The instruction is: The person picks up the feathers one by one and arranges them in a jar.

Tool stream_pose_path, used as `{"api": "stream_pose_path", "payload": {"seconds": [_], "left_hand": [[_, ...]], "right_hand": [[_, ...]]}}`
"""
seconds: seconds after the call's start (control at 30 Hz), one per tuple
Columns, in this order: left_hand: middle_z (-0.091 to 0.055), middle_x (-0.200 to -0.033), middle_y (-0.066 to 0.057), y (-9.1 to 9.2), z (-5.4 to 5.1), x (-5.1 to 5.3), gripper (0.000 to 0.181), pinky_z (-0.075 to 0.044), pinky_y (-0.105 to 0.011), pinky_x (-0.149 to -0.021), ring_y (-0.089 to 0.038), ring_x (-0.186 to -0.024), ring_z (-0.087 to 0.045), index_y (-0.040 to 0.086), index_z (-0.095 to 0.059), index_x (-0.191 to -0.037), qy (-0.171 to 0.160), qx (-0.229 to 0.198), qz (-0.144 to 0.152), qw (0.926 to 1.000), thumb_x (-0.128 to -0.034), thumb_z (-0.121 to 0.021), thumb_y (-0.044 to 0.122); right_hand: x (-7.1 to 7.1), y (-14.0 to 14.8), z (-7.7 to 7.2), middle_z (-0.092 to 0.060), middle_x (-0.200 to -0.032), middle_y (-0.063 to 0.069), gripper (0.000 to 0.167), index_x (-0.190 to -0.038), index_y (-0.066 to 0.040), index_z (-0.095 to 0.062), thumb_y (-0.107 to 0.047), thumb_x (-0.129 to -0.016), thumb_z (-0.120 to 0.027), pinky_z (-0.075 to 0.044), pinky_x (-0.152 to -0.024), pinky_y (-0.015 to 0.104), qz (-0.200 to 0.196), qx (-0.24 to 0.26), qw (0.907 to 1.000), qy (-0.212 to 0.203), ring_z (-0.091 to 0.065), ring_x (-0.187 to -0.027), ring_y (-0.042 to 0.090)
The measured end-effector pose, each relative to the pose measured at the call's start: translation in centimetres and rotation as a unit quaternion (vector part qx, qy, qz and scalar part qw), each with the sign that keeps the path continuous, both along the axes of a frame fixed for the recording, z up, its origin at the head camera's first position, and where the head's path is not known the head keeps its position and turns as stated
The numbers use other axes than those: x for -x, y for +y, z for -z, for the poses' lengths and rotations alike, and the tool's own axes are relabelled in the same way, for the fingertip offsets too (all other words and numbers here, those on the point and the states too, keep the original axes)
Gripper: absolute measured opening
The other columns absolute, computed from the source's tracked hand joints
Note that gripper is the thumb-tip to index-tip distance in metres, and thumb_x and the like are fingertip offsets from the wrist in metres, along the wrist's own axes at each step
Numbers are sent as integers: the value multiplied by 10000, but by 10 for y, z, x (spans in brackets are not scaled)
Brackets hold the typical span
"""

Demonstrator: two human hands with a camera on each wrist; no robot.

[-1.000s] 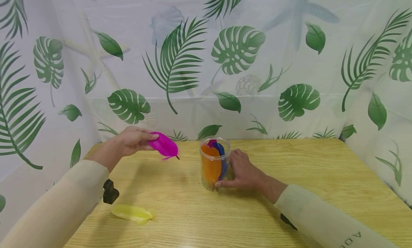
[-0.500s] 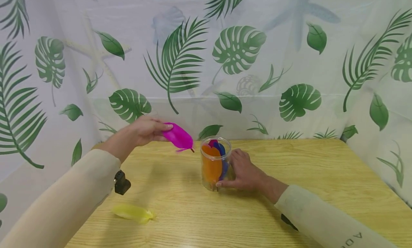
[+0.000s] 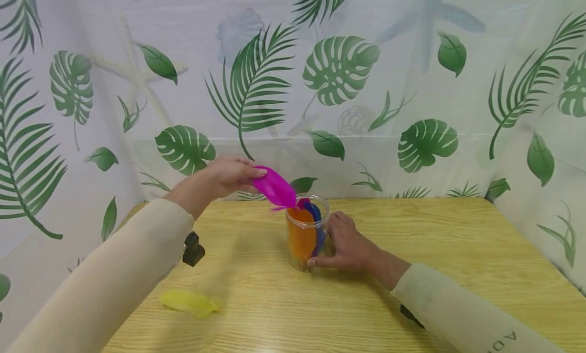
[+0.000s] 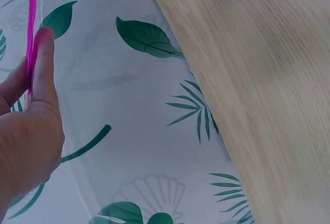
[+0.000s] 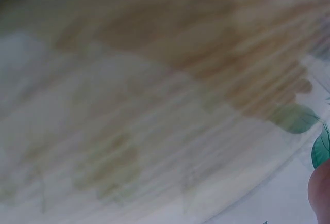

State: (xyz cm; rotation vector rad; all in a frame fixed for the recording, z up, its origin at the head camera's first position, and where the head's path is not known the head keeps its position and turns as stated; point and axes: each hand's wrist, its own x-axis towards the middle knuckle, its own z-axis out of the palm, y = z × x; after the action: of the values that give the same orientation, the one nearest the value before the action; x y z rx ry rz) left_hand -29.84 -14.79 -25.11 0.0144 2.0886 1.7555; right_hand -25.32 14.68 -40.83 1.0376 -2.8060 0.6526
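Observation:
My left hand (image 3: pixel 234 175) pinches a magenta feather (image 3: pixel 276 189) between thumb and fingers, its quill end pointing down at the rim of a clear jar (image 3: pixel 293 259). In the left wrist view the feather (image 4: pixel 32 33) appears edge-on between the fingertips. Inside the jar stand an orange feather (image 3: pixel 302 236), a blue feather (image 3: pixel 317 213) and a darker pink one, partly hidden. On the table my right hand (image 3: pixel 349 243) grips the jar from its right side, thumb low at the front. A yellow feather (image 3: pixel 189 302) lies flat at the front left.
The wooden table (image 3: pixel 439 251) reaches back to a white curtain (image 3: pixel 366 165) printed with green leaves, which also hangs on both sides. Most of the right wrist view is blurred.
My left hand has carried the magenta feather right and slightly upward, from left of the jar to its rim. The right hand and the jar have stayed in place.

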Motion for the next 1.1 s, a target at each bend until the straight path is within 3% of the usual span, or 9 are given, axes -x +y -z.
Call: {"api": "stream_pose_path", "payload": {"seconds": [0.17,0.37,0.5,0.67,0.83,1.1], "left_hand": [[-720,-900,-112,12,-6,3,327,-595,-346,-816,-205,-792,-729,-119,-592,-1253,126,244,70,9996,-973,-617,48],[-713,-1009,-180,29,-12,4,308,-592,-383,-843,-248,-842,-736,-105,-635,-1219,595,726,512,9943,-956,-646,56],[-707,-1094,-215,38,-13,3,291,-589,-391,-856,-296,-921,-737,-77,-659,-1204,600,828,736,9920,-946,-659,56],[-714,-1108,-215,41,-11,3,284,-582,-401,-875,-317,-957,-735,-72,-667,-1199,463,586,916,9930,-940,-663,44],[-710,-1122,-199,43,-11,3,303,-568,-413,-911,-316,-995,-724,-63,-660,-1218,329,294,801,9958,-941,-667,57],[-694,-1206,-215,45,-13,1,322,-550,-437,-943,-331,-1111,-691,-71,-615,-1267,137,-289,937,9951,-961,-622,29]], "right_hand": [[1,1,1,-537,-1324,75,857,-1357,-81,-468,-649,-770,-726,-271,-1146,538,-49,20,10000,39,-396,-1281,268],[2,0,1,-546,-1205,46,731,-1215,-109,-498,-629,-763,-744,-300,-1110,530,-48,105,9999,25,-404,-1228,246],[1,0,0,-541,-1205,44,718,-1208,-115,-495,-618,-764,-752,-307,-1106,530,-9,115,9999,-44,-402,-1226,244],[2,0,-1,-545,-1265,50,751,-1264,-115,-492,-615,-768,-751,-296,-1125,538,-15,127,9999,-85,-399,-1254,247],[3,1,-1,-550,-1314,54,842,-1357,-100,-473,-634,-765,-741,-294,-1129,536,-88,153,9998,21,-405,-1262,246],[3,1,1,-527,-1361,60,836,-1358,-129,-455,-649,-764,-730,-320,-1110,555,-41,212,9997,-73,-392,-1296,256]]}}
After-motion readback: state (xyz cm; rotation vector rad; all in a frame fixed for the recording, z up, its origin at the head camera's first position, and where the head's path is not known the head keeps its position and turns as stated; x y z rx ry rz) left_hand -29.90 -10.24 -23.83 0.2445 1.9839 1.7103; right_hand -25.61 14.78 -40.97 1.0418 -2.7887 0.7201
